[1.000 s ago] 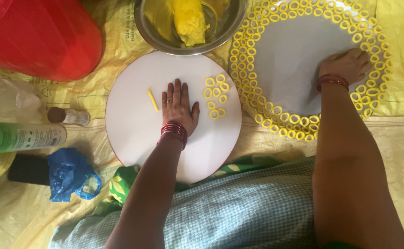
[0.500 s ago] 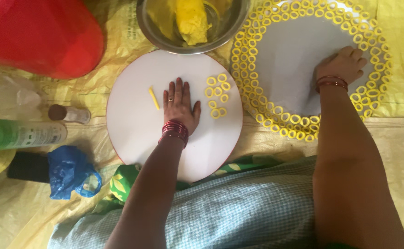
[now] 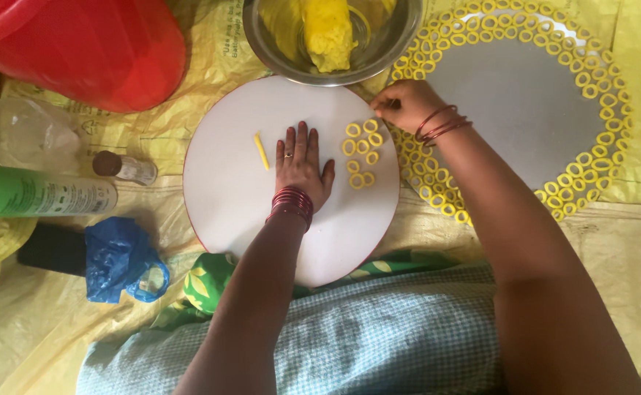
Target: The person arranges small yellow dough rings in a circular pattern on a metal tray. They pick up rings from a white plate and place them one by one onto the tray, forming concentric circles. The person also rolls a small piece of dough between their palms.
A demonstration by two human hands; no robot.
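A white round board [image 3: 247, 212] is taken as the landmark. The left hand [image 3: 300, 167] is laid flat on its middle, palm down, fingers spread, nothing held. A short yellow dough stick [image 3: 262, 151] is seen just left of that hand, apart from it. A small cluster of yellow dough rings [image 3: 361, 150] is set on the board just right of the hand.

The right hand [image 3: 403, 104] is placed at the board's upper right edge, fingers curled and pinched together near the rings; whether a ring is actually held cannot be told, since the fingertips are turned away.

Right of the board, a grey round tray [image 3: 525, 102] is bordered by many more rings, and its lower left part is covered by the right forearm. Above the board, a steel bowl [image 3: 397, 40] with a yellow dough lump [image 3: 327, 33] is seen. To the upper left a red tub [image 3: 86, 47] is found; to the left, a green can [image 3: 35, 194], a small bottle [image 3: 124, 167] and a blue bag [image 3: 119, 260].
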